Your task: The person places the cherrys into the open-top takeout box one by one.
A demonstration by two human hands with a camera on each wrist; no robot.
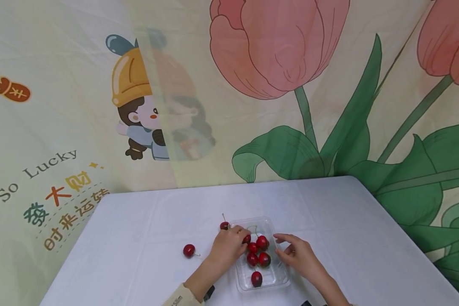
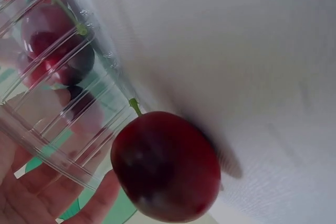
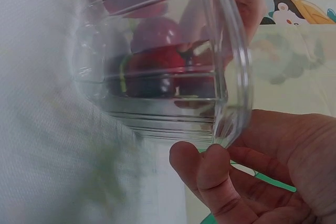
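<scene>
A clear plastic container (image 1: 242,278) stands on the table with several dark red cherries in it, among them a lone cherry (image 1: 256,279) near its front end. My left hand (image 1: 226,247) reaches over the container's left rim, fingers bent around a cherry (image 1: 246,239) inside. Its grip is partly hidden by the clear ribbed wall (image 2: 52,145) in the left wrist view. At the container's right side, my right hand (image 1: 299,255) has its thumb and forefinger apart beside the rim. In the right wrist view, the right fingertips (image 3: 214,161) are close against the container's corner.
Left of the container lies a cherry (image 1: 189,250) with its stem on the white tablecloth (image 1: 137,238). Another cherry (image 1: 224,225) is just beyond my left hand. A printed cloth backdrop (image 1: 199,127) hangs behind the table.
</scene>
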